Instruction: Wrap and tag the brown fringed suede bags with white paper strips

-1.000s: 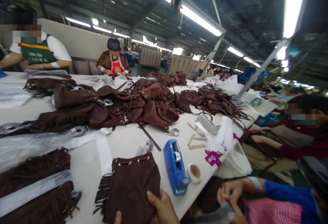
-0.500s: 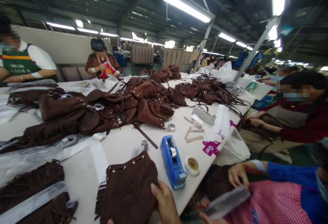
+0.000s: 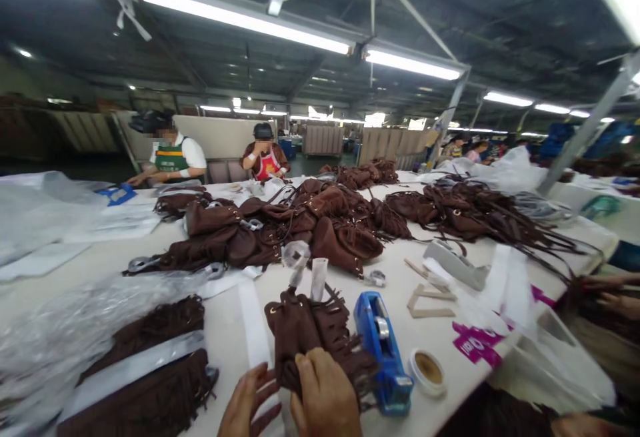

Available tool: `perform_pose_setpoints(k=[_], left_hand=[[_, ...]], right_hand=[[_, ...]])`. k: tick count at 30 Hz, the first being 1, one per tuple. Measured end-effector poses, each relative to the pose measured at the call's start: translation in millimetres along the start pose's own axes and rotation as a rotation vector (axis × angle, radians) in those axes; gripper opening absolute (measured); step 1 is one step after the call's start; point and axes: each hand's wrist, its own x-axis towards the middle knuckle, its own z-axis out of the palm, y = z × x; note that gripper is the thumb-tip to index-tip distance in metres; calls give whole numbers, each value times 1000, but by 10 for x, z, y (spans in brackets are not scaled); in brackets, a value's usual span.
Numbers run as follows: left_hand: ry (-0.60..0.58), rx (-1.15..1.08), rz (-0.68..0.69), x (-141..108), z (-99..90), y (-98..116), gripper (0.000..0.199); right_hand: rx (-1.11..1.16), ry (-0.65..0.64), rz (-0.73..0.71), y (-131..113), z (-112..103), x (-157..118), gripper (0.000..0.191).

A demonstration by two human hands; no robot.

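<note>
A dark brown fringed bag (image 3: 287,330) with small metal eyelets lies on the table in front of me, bunched narrow, its fringe spread to the right. My right hand (image 3: 327,393) is closed over the bag's near part. Beside its near left edge is my left hand (image 3: 250,400), fingers apart and slightly curved; whether they touch the bag I cannot tell. Just right of the fringe stands a blue tape dispenser (image 3: 385,363). Beyond the bag lie a clear plastic-wrapped piece (image 3: 319,277) and a roll-like clear piece (image 3: 296,255).
Fringed brown bags with paper bands (image 3: 145,363) lie at left beside crumpled clear plastic (image 3: 100,317). A large heap of brown bags (image 3: 300,217) fills the table's middle. A round tub (image 3: 427,371) stands right of the dispenser. Co-workers (image 3: 173,157) are across the table.
The view has swung left. The bag, earlier spread flat with its panel facing me, is now bunched with fringe at right. My left hand has come into view; my right hand now grips from above.
</note>
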Motion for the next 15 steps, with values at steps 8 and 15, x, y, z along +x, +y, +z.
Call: perform_pose_setpoints(k=[8,15], left_hand=[[-3,142,-162,386,-120,212,53],[161,368,12,755,-345,105,21]], right_hand=[[-11,89,-83,-387,408,-671,30],[66,-16,-202,-292,126,-671,24]])
